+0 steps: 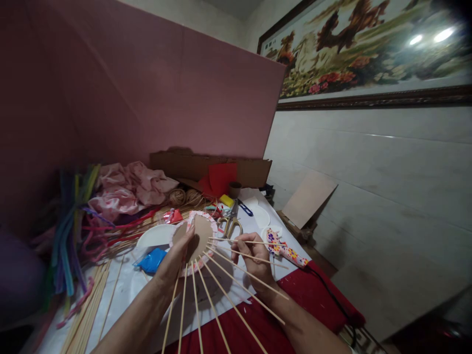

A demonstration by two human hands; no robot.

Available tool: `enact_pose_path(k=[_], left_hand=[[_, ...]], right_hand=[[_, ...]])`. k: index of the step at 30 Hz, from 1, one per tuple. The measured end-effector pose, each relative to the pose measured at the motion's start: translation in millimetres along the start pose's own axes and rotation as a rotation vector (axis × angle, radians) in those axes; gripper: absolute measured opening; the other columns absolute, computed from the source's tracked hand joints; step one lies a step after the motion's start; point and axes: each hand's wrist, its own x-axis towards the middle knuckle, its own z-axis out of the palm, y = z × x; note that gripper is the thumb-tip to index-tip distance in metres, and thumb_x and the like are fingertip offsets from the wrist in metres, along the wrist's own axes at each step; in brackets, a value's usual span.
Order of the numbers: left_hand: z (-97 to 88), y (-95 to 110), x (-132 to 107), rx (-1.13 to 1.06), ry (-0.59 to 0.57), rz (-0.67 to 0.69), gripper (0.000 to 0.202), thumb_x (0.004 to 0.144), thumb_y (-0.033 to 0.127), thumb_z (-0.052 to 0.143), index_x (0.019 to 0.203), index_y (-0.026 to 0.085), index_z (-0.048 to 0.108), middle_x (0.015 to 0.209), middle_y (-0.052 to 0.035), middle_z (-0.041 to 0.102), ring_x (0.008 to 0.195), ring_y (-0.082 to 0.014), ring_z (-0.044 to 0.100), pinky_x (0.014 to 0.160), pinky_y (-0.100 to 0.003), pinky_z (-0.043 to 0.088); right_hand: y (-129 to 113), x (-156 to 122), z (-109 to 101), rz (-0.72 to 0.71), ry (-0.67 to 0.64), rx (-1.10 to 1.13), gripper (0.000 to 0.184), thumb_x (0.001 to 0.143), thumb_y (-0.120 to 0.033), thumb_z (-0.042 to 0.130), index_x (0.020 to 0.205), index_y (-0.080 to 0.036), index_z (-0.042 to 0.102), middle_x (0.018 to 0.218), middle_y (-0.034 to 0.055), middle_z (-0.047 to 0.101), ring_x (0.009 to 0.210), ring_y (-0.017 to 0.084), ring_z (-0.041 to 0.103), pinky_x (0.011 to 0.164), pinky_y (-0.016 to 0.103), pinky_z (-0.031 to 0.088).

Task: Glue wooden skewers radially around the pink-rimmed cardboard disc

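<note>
A table [341, 314] is carrying a red cloth [308, 295] and white paper [127, 290]; gold-handled scissors [230, 222] are lying near a blue knife [245, 208]; a floral glue gun [291, 254] is resting rightward; loose wooden sticks [88, 309] are lying at left.

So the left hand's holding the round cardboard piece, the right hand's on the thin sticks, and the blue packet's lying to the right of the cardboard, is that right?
Not quite: the head view shows the blue packet to the left of the round cardboard piece. The left hand does hold that piece, and the right hand is on the thin sticks.
</note>
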Motion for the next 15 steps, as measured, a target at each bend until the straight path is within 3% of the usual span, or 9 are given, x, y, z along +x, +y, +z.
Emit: enact_pose_path(k=[15], left_hand=[[1.7,2.2,-2.1,-0.011,0.034,-0.031,0.035,0.074,0.028,0.051,0.107,0.018,0.054,0.079,-0.0071,0.067,0.057,-0.0164,0.063,0.057,-0.027,0.051]], right_hand=[[-0.1,0.4,-0.2,0.008,0.006,-0.011,0.010,0.078,-0.026,0.049,0.080,-0.018,0.044,0.066,-0.0011,0.054,0.050,0.009,0.052,0.044,0.022,0.040]])
